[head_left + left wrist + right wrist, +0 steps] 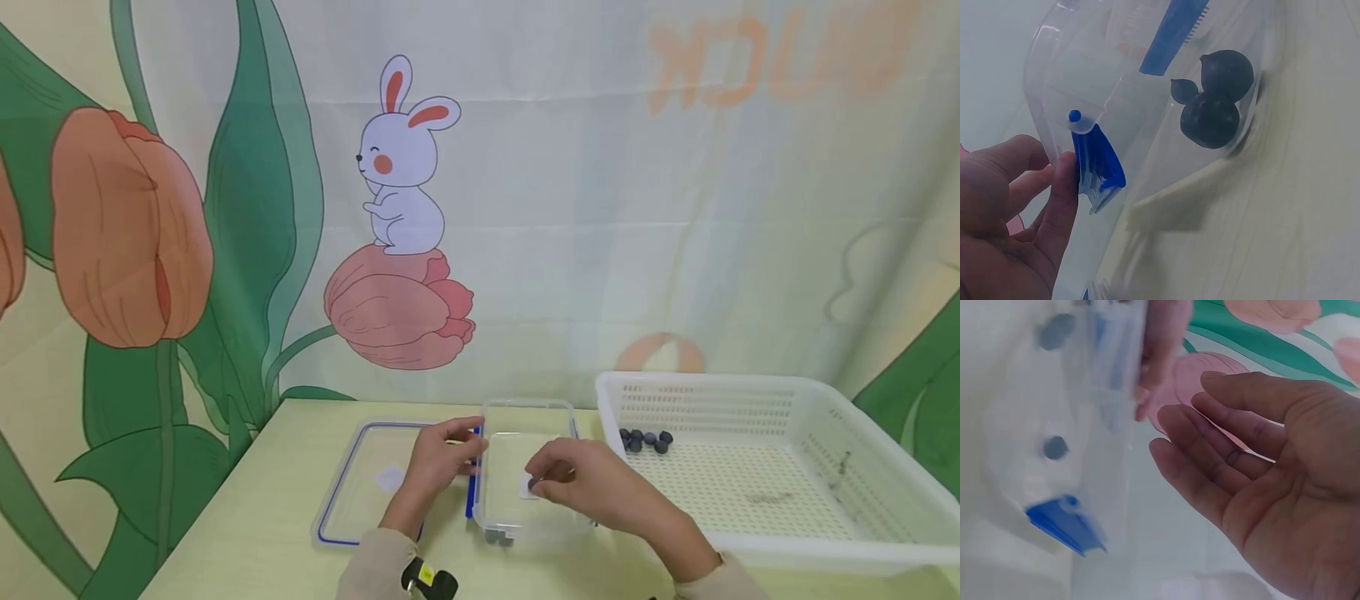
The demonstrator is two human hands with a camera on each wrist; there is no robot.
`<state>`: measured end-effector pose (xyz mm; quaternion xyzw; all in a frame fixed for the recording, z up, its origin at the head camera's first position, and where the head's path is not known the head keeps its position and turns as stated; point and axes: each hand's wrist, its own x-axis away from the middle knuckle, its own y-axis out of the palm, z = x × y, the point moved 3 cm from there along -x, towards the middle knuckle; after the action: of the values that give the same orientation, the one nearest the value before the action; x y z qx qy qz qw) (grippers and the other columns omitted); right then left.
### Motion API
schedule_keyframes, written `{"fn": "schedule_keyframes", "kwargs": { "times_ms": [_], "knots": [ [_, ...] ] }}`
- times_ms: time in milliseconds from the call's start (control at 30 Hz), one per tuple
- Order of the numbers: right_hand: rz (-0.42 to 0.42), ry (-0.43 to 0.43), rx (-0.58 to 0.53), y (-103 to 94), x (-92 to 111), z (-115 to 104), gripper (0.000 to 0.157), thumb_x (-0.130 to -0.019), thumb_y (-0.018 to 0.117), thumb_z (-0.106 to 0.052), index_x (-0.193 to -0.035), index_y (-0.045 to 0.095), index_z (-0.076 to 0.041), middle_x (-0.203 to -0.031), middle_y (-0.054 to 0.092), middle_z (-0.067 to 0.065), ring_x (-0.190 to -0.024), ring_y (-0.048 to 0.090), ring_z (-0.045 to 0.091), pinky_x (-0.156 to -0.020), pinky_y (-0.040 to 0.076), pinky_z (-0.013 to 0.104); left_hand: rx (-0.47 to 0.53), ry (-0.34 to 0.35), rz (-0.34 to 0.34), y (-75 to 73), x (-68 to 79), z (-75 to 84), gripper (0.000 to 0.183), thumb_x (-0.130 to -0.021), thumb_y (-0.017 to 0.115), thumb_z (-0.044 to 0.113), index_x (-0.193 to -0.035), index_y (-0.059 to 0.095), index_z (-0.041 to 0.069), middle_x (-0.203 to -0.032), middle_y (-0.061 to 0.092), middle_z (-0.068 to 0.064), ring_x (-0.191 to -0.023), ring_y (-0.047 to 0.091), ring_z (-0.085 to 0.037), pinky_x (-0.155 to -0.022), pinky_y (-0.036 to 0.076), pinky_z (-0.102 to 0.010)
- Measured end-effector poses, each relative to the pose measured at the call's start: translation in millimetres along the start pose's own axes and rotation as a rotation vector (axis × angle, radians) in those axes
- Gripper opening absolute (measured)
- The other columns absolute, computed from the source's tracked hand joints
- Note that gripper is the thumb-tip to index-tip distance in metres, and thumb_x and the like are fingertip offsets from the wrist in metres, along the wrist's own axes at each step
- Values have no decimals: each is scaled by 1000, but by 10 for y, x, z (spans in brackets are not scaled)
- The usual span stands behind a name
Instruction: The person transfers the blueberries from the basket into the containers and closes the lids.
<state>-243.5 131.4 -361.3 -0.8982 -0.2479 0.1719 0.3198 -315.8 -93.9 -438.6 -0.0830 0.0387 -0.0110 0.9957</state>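
A clear plastic box (536, 527) with blue side clips stands upright on the table. My left hand (441, 462) holds its left wall; in the left wrist view the thumb and fingers pinch the rim beside a blue clip (1099, 156). Through the clear wall, dark round berry-like balls (1210, 119) show at the bottom. My right hand (592, 483) is over the box, fingers loosely bent. In the right wrist view its fingers (1194, 481) stand apart from the thumb with nothing between them. A dark ball (533, 484) shows below those fingertips in the head view.
A white perforated basket (697, 382) stands at the right, with several dark balls (649, 438) in its left back corner. Left of the box lies a clear lid (335, 498) with a blue seal. Behind the table hangs a printed curtain (525, 250).
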Motion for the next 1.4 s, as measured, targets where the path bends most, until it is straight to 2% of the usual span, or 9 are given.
{"fn": "schedule_keyframes", "kwargs": {
  "times_ms": [367,700,900,1100,1233,1400],
  "knots": [
    [82,-26,54,-510,68,-143,15,-99,76,-13,-113,75,-8,-104,74,-2,-94,72,15,-81,62,29,-27,-7,13,15,0,-16,41,-95,78,7,-136,73,5,-110,66,-12,-84,69,-18,-73,65,-29],
    [103,-3,166,-970,60,-71,18,-100,75,-17,-117,76,-10,-108,74,-2,-98,72,16,-82,62,31,-33,-3,18,5,1,-21,40,-95,78,8,-134,74,7,-110,66,-12,-84,69,-18,-73,65,-29],
    [91,-11,160,-1182,52,52,18,-100,76,-18,-117,77,-11,-112,75,0,-100,72,18,-85,62,31,-25,3,9,-3,-3,-22,41,-95,78,7,-135,73,5,-110,67,-12,-85,69,-18,-73,66,-29],
    [87,40,137,-1363,20,279,20,-100,76,-20,-119,78,-12,-121,72,3,-103,71,19,-88,61,32,-37,3,21,-19,9,-20,41,-95,78,8,-135,73,6,-111,67,-12,-86,69,-18,-73,65,-29],
    [88,70,105,-1467,20,470,22,-101,75,-17,-120,76,-8,-117,73,5,-100,70,25,-87,61,35,-30,9,12,-7,5,-17,41,-95,78,8,-136,73,5,-110,67,-12,-85,69,-18,-74,66,-30],
    [89,108,96,-1537,22,680,23,-102,73,-16,-121,75,-3,-115,74,8,-98,69,24,-84,61,35,-32,-1,20,6,3,-26,40,-95,78,9,-135,74,7,-110,67,-11,-85,69,-18,-74,65,-29]
  ]
}}
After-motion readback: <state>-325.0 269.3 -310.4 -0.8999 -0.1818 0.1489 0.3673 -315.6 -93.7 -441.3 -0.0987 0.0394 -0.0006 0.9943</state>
